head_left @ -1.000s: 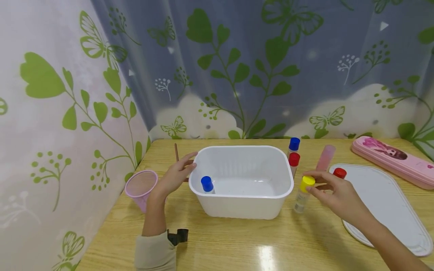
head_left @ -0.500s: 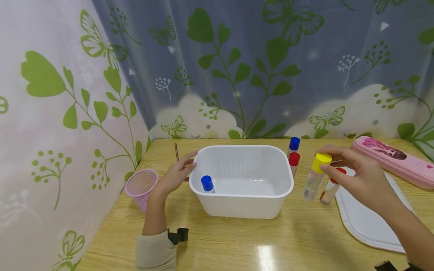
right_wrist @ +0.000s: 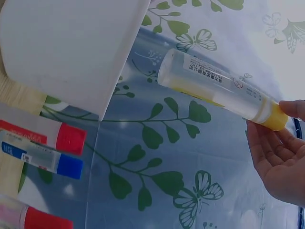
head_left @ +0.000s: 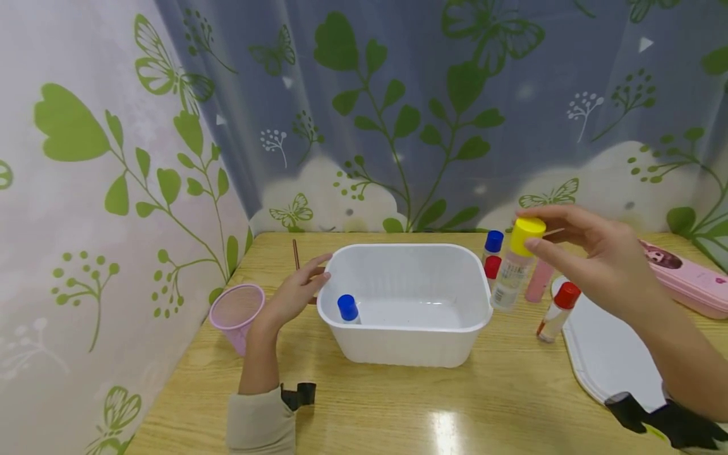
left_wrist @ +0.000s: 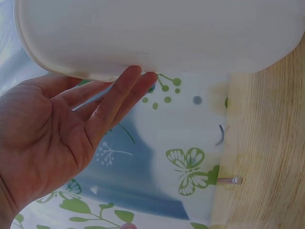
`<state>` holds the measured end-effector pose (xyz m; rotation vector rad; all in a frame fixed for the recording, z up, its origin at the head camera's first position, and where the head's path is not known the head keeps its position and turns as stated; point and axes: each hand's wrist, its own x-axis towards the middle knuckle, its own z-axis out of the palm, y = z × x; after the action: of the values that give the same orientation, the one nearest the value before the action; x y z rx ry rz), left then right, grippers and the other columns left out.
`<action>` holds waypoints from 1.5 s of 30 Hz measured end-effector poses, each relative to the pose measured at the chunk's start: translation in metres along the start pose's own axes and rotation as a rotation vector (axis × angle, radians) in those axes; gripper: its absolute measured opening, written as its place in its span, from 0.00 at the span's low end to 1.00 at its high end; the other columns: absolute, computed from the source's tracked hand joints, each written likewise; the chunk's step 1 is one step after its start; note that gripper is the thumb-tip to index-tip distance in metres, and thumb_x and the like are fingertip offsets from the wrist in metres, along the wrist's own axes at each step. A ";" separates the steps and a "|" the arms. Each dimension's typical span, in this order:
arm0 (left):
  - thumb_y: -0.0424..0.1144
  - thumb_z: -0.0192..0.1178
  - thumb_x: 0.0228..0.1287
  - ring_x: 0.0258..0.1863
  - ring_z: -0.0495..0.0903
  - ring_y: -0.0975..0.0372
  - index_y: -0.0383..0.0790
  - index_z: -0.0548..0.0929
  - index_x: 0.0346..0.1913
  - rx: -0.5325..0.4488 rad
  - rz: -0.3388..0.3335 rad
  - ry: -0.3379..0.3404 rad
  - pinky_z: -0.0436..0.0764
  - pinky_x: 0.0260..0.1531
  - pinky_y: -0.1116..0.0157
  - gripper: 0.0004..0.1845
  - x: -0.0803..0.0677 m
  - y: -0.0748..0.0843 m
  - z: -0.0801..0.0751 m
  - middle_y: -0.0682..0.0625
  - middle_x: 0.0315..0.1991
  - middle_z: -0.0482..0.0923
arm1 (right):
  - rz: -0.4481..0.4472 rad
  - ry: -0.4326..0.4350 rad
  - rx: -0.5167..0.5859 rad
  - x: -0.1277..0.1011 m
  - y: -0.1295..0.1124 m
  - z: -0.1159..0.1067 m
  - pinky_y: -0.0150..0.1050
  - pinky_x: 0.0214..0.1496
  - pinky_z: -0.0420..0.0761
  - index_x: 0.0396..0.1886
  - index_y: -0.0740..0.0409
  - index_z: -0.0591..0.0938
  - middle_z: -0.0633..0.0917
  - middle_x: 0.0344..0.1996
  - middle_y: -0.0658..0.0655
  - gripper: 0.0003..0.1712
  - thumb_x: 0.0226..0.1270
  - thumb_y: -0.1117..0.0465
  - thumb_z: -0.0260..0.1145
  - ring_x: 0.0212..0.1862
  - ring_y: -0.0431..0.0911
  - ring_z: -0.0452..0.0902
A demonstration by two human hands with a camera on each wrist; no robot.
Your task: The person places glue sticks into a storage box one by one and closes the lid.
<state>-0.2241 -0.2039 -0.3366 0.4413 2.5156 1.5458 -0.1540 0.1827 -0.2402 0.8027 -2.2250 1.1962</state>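
My right hand (head_left: 603, 259) pinches the yellow cap of a clear glue bottle (head_left: 510, 278) at the right end of a white plastic basin (head_left: 398, 346). The bottle hangs tilted, cap up, above the table. In the right wrist view, the thumb and fingers of the right hand (right_wrist: 281, 157) meet on the cap, and a printed label shows on the glue bottle (right_wrist: 214, 83). My left hand (head_left: 296, 294) holds the basin's left rim, and in the left wrist view its fingers lie against the outer wall. A blue-capped bottle (head_left: 348, 309) stands inside the basin.
Right of the basin stand a blue-capped bottle (head_left: 493, 241), red-capped bottles (head_left: 557, 313) and a pink tube (head_left: 538, 282). Farther right lie a white lid (head_left: 603, 354) and a pink pencil case (head_left: 691, 281). A purple mesh cup (head_left: 237, 309) is at left.
My right hand has lifted the yellow-capped glue bottle off the table, first to the right, then up and back left. The left hand and basin have stayed put.
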 end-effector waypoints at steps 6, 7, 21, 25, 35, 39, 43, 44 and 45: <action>0.41 0.44 0.73 0.54 0.70 0.46 0.42 0.56 0.70 0.002 -0.001 0.008 0.76 0.45 0.52 0.26 -0.001 0.000 0.001 0.34 0.61 0.63 | 0.006 -0.037 0.073 0.014 -0.003 0.018 0.25 0.39 0.76 0.52 0.64 0.78 0.81 0.43 0.49 0.21 0.57 0.75 0.64 0.40 0.41 0.76; 0.41 0.44 0.73 0.54 0.70 0.45 0.42 0.56 0.70 -0.001 -0.002 0.009 0.76 0.45 0.52 0.25 -0.001 0.000 0.001 0.34 0.61 0.63 | 0.002 -0.038 0.081 0.016 -0.003 0.022 0.25 0.39 0.76 0.52 0.63 0.78 0.81 0.43 0.49 0.21 0.57 0.75 0.64 0.40 0.41 0.76; 0.41 0.44 0.73 0.54 0.70 0.46 0.43 0.56 0.70 0.003 0.004 0.007 0.77 0.44 0.53 0.25 -0.001 -0.002 0.000 0.35 0.61 0.63 | -0.048 -0.113 0.158 0.040 0.001 0.074 0.31 0.42 0.77 0.50 0.64 0.78 0.81 0.44 0.54 0.18 0.59 0.72 0.64 0.40 0.41 0.76; 0.41 0.44 0.73 0.54 0.70 0.46 0.42 0.56 0.70 0.006 0.008 0.006 0.77 0.44 0.52 0.26 -0.001 -0.003 -0.001 0.34 0.61 0.63 | -0.022 -0.150 0.177 0.042 0.003 0.090 0.34 0.42 0.78 0.51 0.62 0.78 0.81 0.44 0.53 0.17 0.60 0.69 0.64 0.40 0.42 0.76; 0.41 0.44 0.73 0.55 0.69 0.44 0.40 0.56 0.70 0.011 0.021 -0.010 0.77 0.45 0.53 0.26 0.002 -0.004 -0.001 0.33 0.61 0.62 | 0.050 -0.209 0.188 0.043 0.006 0.121 0.38 0.43 0.78 0.50 0.58 0.79 0.81 0.44 0.50 0.18 0.59 0.64 0.67 0.41 0.42 0.75; 0.40 0.44 0.73 0.54 0.70 0.45 0.40 0.56 0.70 0.014 0.023 -0.010 0.77 0.44 0.54 0.26 0.001 -0.003 -0.001 0.33 0.61 0.63 | 0.064 -0.227 0.192 0.041 0.011 0.131 0.38 0.44 0.78 0.50 0.59 0.79 0.81 0.43 0.51 0.18 0.59 0.64 0.67 0.42 0.45 0.76; 0.40 0.44 0.73 0.54 0.71 0.46 0.41 0.56 0.70 0.018 0.016 -0.004 0.78 0.43 0.55 0.26 0.000 -0.001 -0.001 0.34 0.61 0.63 | 0.073 -0.251 0.190 0.037 0.018 0.141 0.38 0.43 0.79 0.49 0.60 0.79 0.82 0.42 0.52 0.17 0.59 0.64 0.67 0.42 0.46 0.76; 0.41 0.44 0.73 0.54 0.71 0.46 0.42 0.56 0.70 0.018 0.014 -0.004 0.78 0.43 0.55 0.25 0.000 -0.001 -0.002 0.35 0.61 0.63 | 0.077 -0.260 0.190 0.036 0.020 0.143 0.38 0.43 0.79 0.49 0.60 0.79 0.82 0.42 0.51 0.17 0.59 0.63 0.67 0.42 0.45 0.76; 0.41 0.44 0.73 0.54 0.71 0.46 0.42 0.56 0.70 0.019 0.016 -0.006 0.78 0.43 0.55 0.25 0.000 -0.001 -0.002 0.35 0.61 0.63 | 0.081 -0.270 0.191 0.035 0.022 0.145 0.38 0.43 0.79 0.49 0.59 0.79 0.82 0.42 0.51 0.17 0.59 0.64 0.67 0.41 0.45 0.77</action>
<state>-0.2247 -0.2058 -0.3368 0.4690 2.5307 1.5254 -0.2138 0.0593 -0.3025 1.0097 -2.4029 1.4295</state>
